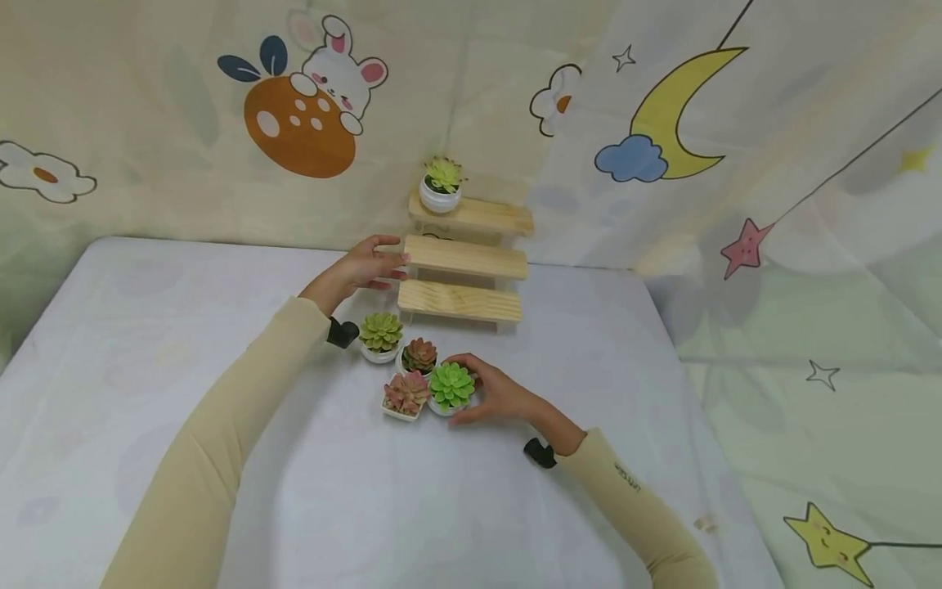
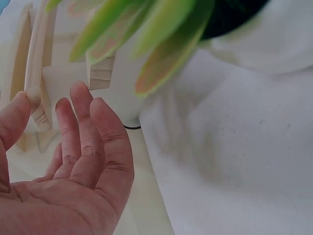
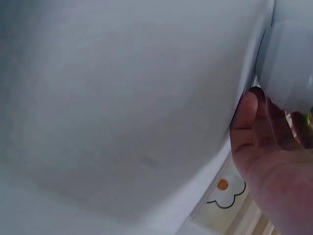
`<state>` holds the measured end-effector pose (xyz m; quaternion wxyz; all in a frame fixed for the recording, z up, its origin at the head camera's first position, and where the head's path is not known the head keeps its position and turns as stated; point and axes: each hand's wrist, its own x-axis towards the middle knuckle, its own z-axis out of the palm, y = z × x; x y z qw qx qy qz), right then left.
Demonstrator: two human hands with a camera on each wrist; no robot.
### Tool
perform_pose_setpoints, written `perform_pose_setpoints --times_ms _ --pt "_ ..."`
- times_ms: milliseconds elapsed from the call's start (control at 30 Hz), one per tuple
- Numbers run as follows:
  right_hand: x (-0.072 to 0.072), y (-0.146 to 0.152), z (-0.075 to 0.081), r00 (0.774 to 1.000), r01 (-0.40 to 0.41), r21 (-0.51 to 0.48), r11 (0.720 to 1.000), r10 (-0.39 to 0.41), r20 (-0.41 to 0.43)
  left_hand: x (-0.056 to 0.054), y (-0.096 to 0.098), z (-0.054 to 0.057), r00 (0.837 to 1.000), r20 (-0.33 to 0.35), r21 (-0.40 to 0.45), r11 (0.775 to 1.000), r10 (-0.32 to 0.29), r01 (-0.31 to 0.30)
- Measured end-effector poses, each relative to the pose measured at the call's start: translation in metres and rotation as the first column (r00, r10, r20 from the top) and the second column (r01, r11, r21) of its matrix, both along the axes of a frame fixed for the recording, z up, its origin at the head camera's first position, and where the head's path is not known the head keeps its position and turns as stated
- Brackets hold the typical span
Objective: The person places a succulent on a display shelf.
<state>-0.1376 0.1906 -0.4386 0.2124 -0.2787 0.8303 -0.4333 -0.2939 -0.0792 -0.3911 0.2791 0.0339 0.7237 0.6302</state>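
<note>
My right hand [image 1: 496, 394] curves round the white pot of a bright green succulent [image 1: 451, 386], thumb at the near side and fingers at the far side. The right wrist view has its fingers right at the white pot [image 3: 288, 68]. My left hand [image 1: 368, 263] is at the left end of a three-step wooden shelf [image 1: 467, 258], fingers spread and relaxed. In the left wrist view the thumb [image 2: 13, 117] meets the end of one board. Beside the bright green plant stand a pink succulent [image 1: 406, 394] in a square pot, a reddish one [image 1: 419, 356] and a pale green one [image 1: 380, 333].
Another potted succulent [image 1: 441, 184] stands on the left end of the top step. A white cloth covers the table [image 1: 353, 507]. Behind the shelf hangs a cloth backdrop [image 1: 456, 82] printed with cartoons. Each wrist wears a small black camera [image 1: 540, 452].
</note>
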Motion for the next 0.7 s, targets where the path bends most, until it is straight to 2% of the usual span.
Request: perform_pose_setpoints --times_ms 100,267,500,700 --pt "0.0006 -0.0021 0.0009 1.000 0.016 0.033 0.999 -0.016 -0.009 -0.0010 -0.0003 -0.0011 1.000 0.004 -0.001 1.000 0.000 0.000" --pt "0.0012 -0.0036 0.0026 1.000 0.030 0.029 0.999 -0.030 -0.007 -0.0035 -0.0003 -0.0029 1.000 0.019 -0.003 1.000 0.012 -0.012" --pt "0.0009 -0.0038 0.0033 0.998 0.063 0.058 0.996 -0.063 -0.009 -0.0018 -0.0012 -0.0009 1.000 0.019 -0.012 1.000 0.014 -0.014" --pt "0.0005 0.0007 0.0041 0.993 0.109 0.037 0.993 -0.111 0.051 -0.0017 -0.0013 -0.0004 1.000 0.004 0.001 1.000 0.008 -0.008"
